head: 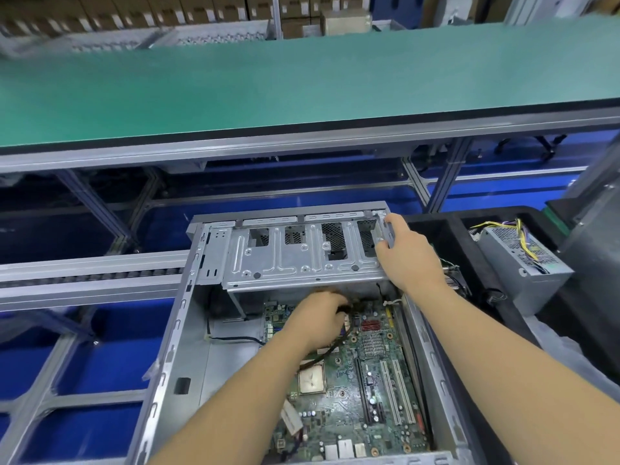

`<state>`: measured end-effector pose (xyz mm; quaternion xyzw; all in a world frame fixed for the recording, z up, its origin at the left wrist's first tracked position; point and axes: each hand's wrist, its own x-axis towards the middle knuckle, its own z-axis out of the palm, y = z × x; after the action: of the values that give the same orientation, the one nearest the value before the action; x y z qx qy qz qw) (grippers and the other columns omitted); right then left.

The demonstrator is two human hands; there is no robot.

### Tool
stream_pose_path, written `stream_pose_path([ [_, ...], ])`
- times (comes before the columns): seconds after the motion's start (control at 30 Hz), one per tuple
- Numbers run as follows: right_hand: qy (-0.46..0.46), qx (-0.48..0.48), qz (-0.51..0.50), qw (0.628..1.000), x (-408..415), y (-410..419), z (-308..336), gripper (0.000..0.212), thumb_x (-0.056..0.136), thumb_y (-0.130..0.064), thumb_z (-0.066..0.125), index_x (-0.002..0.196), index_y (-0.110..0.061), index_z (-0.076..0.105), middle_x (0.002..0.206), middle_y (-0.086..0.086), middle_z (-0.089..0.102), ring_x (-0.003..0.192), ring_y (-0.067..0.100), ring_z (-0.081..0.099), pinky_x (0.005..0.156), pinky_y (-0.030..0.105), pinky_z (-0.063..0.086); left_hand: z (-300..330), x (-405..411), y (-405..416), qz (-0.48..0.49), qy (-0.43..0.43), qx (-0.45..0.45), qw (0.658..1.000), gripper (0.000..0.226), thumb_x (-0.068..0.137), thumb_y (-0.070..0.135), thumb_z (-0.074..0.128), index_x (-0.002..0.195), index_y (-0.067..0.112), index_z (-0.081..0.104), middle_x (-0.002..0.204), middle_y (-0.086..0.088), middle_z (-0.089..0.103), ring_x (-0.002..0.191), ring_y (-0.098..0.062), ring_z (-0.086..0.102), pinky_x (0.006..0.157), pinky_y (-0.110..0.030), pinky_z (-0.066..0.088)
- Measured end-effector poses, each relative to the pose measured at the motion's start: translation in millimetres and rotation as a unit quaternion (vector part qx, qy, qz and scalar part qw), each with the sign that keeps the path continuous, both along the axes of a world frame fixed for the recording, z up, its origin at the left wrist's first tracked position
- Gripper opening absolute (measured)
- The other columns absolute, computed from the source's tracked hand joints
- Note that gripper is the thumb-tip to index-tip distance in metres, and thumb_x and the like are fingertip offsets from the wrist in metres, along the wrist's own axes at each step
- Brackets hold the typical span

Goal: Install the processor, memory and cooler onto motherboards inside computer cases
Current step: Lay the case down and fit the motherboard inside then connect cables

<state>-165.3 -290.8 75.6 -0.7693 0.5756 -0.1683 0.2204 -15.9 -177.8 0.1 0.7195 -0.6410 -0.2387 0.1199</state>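
Green motherboard [365, 380], markings too blurred to read

Left hand [318, 322] reached forward from the 6 o'clock edge toward 12, forearm bare, palm down, fingers curled tight and pinching something dark at the fingertips, what exactly could not be told. Right hand [404, 250] stretched from 4 o'clock up toward 11, wrist straight, fingers bent over a metal edge and thumb below it, gripping. Arms well apart, uncrossed.
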Motion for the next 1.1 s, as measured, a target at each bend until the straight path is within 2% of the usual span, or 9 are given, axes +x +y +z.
stream_pose_path([
  [0.1,0.003,0.004,-0.002,1.0,1,-1,-2,0.053,0.1,-0.027,0.042,0.152,-0.028,0.03,0.098,0.012,0.064,0.075,0.03,0.061,0.062,0.038,0.05,3,22,23,0.05,0.025,-0.024,0.998,0.026,0.092,0.016,0.055,0.111,0.02,0.073,0.113,0.001,0.072,0.1,-0.018,0.064,0.091,-0.031,0.052],
  [0.3,0.014,-0.005,-0.011,1.0,1,-2,-5,0.051,0.1,-0.03,0.043,0.149,-0.029,0.032,0.092,0.012,0.063,0.068,0.028,0.057,0.056,0.034,0.042,18,36,42,0.066,0.097,0.029,0.993,0.011,0.088,0.011,0.063,0.084,0.021,0.067,0.073,0.01,0.062,0.063,-0.005,0.054,0.065,-0.023,0.045],
  [0.37,0.016,-0.008,-0.013,1.0,1,-3,-5,0.051,0.1,-0.03,0.043,0.149,-0.03,0.033,0.093,0.012,0.064,0.068,0.028,0.058,0.056,0.034,0.044,22,35,48,0.019,0.085,0.071,0.994,0.009,0.087,0.013,0.065,0.084,0.02,0.07,0.075,0.011,0.064,0.067,-0.004,0.057,0.066,-0.022,0.046],
  [0.47,0.014,-0.008,-0.017,1.0,2,-1,-4,0.051,0.099,-0.031,0.043,0.149,-0.032,0.032,0.099,0.013,0.065,0.076,0.031,0.062,0.067,0.04,0.054,20,30,58,-0.067,0.043,0.155,0.985,0.016,0.088,0.015,0.068,0.103,0.015,0.073,0.093,0.0,0.07,0.081,-0.014,0.062,0.074,-0.027,0.053],
  [0.53,0.017,-0.009,-0.018,1.0,2,0,-3,0.052,0.099,-0.031,0.043,0.149,-0.032,0.032,0.099,0.012,0.065,0.077,0.031,0.063,0.07,0.042,0.056,18,30,61,-0.076,0.022,0.154,0.985,0.019,0.088,0.016,0.07,0.106,0.015,0.072,0.095,-0.001,0.068,0.083,-0.017,0.061,0.075,-0.03,0.052],
  [0.77,0.022,-0.008,-0.019,1.0,1,1,-1,0.052,0.099,-0.031,0.043,0.15,-0.033,0.031,0.096,0.009,0.065,0.071,0.026,0.062,0.068,0.04,0.056,22,30,61,-0.09,-0.041,0.164,0.982,0.014,0.088,0.021,0.071,0.1,0.015,0.073,0.099,-0.002,0.072,0.087,-0.021,0.065,0.076,-0.035,0.055],
  [0.83,0.023,-0.009,-0.019,1.0,1,0,-1,0.052,0.1,-0.031,0.043,0.15,-0.032,0.031,0.098,0.01,0.065,0.071,0.026,0.062,0.067,0.039,0.055,23,29,61,-0.1,-0.068,0.171,0.978,0.004,0.086,0.015,0.071,0.088,0.013,0.069,0.088,-0.004,0.069,0.081,-0.025,0.062,0.073,-0.037,0.055],
  [0.97,0.024,-0.007,-0.02,0.999,2,0,-1,0.052,0.1,-0.031,0.043,0.151,-0.032,0.031,0.098,0.01,0.065,0.07,0.024,0.062,0.067,0.038,0.055,28,28,60,-0.098,-0.113,0.184,0.971,0.021,0.082,-0.002,0.062,0.072,0.015,0.054,0.078,-0.006,0.053,0.071,-0.025,0.047,0.062,-0.035,0.043],
  [1.1,0.024,-0.009,-0.021,0.999,2,0,-1,0.052,0.1,-0.031,0.043,0.151,-0.032,0.031,0.096,0.009,0.064,0.069,0.023,0.062,0.067,0.038,0.055,32,29,60,-0.106,-0.114,0.187,0.97,0.018,0.083,-0.002,0.065,0.074,0.012,0.058,0.076,-0.004,0.055,0.074,-0.025,0.05,0.065,-0.035,0.047],
])
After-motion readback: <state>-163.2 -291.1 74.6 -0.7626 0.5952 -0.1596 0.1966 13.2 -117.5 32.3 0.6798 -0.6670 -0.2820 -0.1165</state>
